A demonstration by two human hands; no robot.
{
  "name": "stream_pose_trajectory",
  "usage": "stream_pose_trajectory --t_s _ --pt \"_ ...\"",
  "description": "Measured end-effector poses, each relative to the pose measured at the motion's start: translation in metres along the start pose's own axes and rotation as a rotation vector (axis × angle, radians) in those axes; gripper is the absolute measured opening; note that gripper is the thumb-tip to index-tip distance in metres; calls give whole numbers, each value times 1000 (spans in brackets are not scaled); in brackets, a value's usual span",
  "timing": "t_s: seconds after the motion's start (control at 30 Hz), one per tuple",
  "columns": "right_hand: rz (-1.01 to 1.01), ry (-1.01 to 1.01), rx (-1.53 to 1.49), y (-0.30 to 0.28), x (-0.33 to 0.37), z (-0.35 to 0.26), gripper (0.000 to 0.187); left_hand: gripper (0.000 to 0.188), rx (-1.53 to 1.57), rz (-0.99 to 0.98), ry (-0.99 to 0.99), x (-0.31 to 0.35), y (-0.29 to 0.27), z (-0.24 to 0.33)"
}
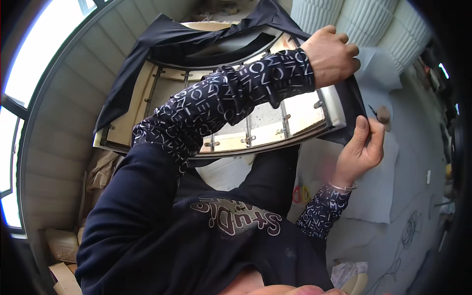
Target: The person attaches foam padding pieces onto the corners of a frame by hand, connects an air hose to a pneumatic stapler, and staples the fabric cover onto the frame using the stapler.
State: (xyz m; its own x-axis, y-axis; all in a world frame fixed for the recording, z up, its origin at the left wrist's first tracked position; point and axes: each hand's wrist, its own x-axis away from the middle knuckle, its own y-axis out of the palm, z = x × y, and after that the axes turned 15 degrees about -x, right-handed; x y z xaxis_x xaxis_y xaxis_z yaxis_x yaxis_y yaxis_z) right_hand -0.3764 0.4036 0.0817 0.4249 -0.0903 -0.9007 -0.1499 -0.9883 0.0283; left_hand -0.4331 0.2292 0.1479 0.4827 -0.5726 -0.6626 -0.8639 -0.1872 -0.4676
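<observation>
A curved wooden seat frame [265, 132] lies before me, its open underside up, crossed by dark springs held with metal clips. Black fabric [129, 78] wraps its far and side edges. Reaching across the frame from the left, my left hand [332, 56] is closed on the fabric at the right end, its fingertips partly hidden. Below it, my right hand [361, 152] pinches the fabric's edge between thumb and fingers, beside the frame's pale padded corner [334, 107]. The fabric runs taut between both hands.
White ribbed upholstered pieces [364, 22] stand at the far right. A pale sheet [371, 191] lies on the floor, with scissors [301, 194] near my leg. Thin cable [409, 231] lies further right. Brown bags [101, 169] and a box [64, 278] are at the left.
</observation>
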Motion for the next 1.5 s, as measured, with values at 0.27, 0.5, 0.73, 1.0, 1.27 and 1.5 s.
stream_pose_trajectory --t_s 0.27,0.5,0.73,1.0,1.27,1.5 --pt "-568 -370 -94 19 6 -32 21 28 174 -12 -238 110 -13 4" --pt "-336 -197 -64 -12 31 -16 47 20 200 -152 -245 128 3 28" --pt "-293 132 111 -21 72 25 54 21 361 -186 -415 136 13 45" --pt "-210 136 -38 -20 66 32 31 45 1676 -674 -1020 144 -13 63" --pt "-243 -130 135 -8 34 4 16 42 553 19 -473 118 -45 97" --pt "-253 -14 12 -6 19 3 15 26 489 152 -482 110 -52 54"
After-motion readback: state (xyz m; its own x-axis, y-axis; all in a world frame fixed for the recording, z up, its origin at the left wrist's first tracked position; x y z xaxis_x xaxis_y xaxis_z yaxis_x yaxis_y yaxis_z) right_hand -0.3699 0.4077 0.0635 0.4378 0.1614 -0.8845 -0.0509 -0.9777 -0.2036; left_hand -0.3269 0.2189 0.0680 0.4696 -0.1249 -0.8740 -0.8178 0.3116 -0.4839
